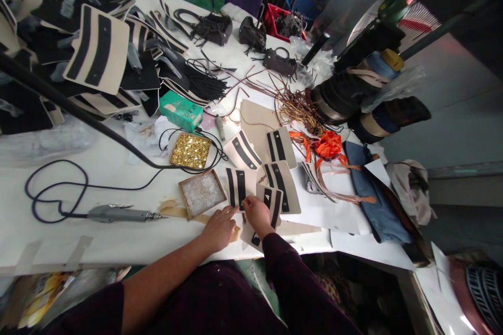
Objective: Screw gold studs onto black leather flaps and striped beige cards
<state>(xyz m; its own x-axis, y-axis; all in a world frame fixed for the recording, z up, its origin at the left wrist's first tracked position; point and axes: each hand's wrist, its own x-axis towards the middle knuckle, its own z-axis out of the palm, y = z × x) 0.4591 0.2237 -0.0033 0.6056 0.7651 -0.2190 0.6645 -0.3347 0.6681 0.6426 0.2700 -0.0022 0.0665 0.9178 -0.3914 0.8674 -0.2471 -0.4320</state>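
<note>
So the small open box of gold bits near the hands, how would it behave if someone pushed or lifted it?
The gold-filled box sits flat and shallow, so it would probably slide rather than tip. It has no lid and is filled near the rim, so a tilt would likely spill the loose pieces. It probably weighs a fair bit for its size if they are metal.

even, soft overhead light, fairly bright; white surface (118,241) slightly washed out, shadows faint. strong wide-angle warp, edges bend and stretch. centre fairly sharp, corners smeared and soft, lower right blurred. dark under the surface edge. mild glare on clear plastic (43,141) at left.
</note>
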